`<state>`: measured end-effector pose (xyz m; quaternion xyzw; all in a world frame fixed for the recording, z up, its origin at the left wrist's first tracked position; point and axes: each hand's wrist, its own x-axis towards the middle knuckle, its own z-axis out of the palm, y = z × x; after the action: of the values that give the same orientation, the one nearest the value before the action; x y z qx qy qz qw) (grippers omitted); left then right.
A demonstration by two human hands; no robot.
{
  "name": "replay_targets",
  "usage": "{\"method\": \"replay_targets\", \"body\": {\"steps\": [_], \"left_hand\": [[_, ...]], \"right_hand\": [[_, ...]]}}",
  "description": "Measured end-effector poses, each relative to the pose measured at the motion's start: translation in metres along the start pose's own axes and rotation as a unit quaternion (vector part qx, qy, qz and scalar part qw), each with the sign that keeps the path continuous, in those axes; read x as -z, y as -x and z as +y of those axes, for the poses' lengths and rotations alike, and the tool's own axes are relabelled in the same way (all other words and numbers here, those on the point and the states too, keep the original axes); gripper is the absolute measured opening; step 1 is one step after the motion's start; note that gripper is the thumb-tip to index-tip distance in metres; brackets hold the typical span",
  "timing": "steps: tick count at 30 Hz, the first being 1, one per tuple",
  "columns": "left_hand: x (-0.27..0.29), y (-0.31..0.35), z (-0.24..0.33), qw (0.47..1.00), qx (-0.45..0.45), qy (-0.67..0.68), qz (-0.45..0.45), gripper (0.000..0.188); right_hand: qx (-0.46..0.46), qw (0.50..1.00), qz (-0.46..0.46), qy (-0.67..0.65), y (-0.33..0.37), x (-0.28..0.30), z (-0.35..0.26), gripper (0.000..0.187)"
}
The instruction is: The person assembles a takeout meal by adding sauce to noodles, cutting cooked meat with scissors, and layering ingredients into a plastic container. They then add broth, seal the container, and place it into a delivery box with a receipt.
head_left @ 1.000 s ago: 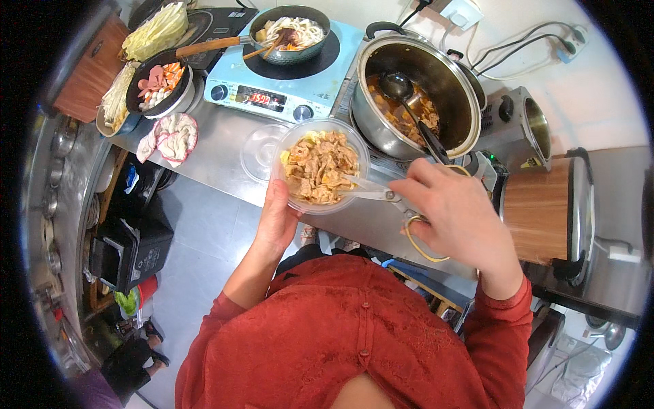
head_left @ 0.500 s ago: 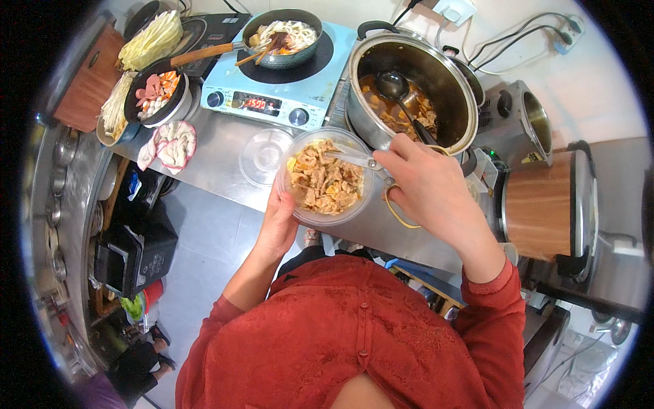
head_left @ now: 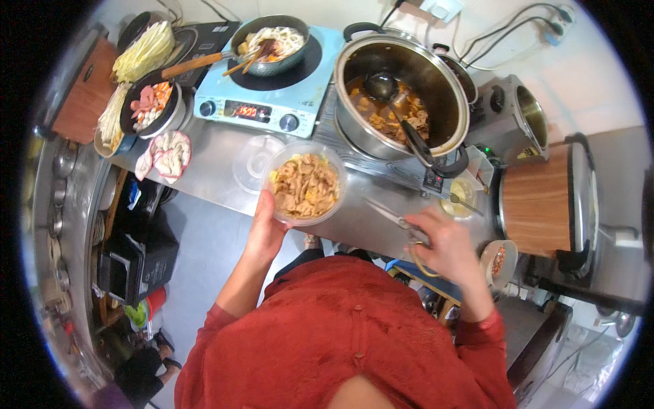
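Observation:
A round clear plastic bowl [head_left: 343,178] of sliced cooked meat [head_left: 304,185] is gripped at its near-left side by my left hand [head_left: 266,221]. My right hand [head_left: 441,240] is closed on a pair of scissors [head_left: 388,213] with gold-coloured handles, over the counter's front edge. Their blades point left toward the bowl but stand apart from it. A clear round lid [head_left: 253,165] lies on the counter just left of the bowl. Beyond them a large steel pot [head_left: 354,123] holds stew, and a black ladle [head_left: 409,133] leans in it.
A wok [head_left: 272,68] of noodles with chopsticks sits on a blue induction cooker [head_left: 204,95]. At left are a bowl of sausage pieces [head_left: 146,102], shredded cabbage [head_left: 144,54] and a crumpled cloth [head_left: 167,155]. Small bowls [head_left: 501,266] and a wood-patterned cooker [head_left: 538,204] stand at right.
My right hand has drawn the scissors out of the bowl, back and to the right. My left hand still holds the bowl. The whole view has shifted slightly.

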<state>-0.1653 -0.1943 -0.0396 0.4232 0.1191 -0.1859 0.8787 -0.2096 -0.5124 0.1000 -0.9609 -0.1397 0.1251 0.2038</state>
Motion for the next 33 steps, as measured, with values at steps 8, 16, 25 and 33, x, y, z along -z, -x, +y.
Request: {"method": "replay_targets", "body": {"steps": [8, 16, 25, 33], "left_hand": [[-0.002, 0.003, -0.001, 0.998, -0.008, 0.036, -0.043, 0.074], [-0.023, -0.002, 0.002, 0.998, -0.051, 0.017, -0.026, 0.084], [-0.045, -0.004, 0.007, 0.991, -0.127, 0.039, 0.000, 0.085], [-0.043, -0.011, 0.004, 0.990, -0.126, 0.056, 0.017, 0.084]], "right_hand": [[0.045, 0.973, 0.223, 0.041, -0.009, -0.139, 0.069, 0.056], [-0.072, 0.944, 0.320, -0.037, -0.048, -0.026, 0.021, 0.064], [-0.129, 0.754, 0.337, -0.550, -0.142, 0.068, 0.070, 0.029], [0.120, 0.928, 0.306, -0.174, -0.137, 0.071, 0.108, 0.022]]}}
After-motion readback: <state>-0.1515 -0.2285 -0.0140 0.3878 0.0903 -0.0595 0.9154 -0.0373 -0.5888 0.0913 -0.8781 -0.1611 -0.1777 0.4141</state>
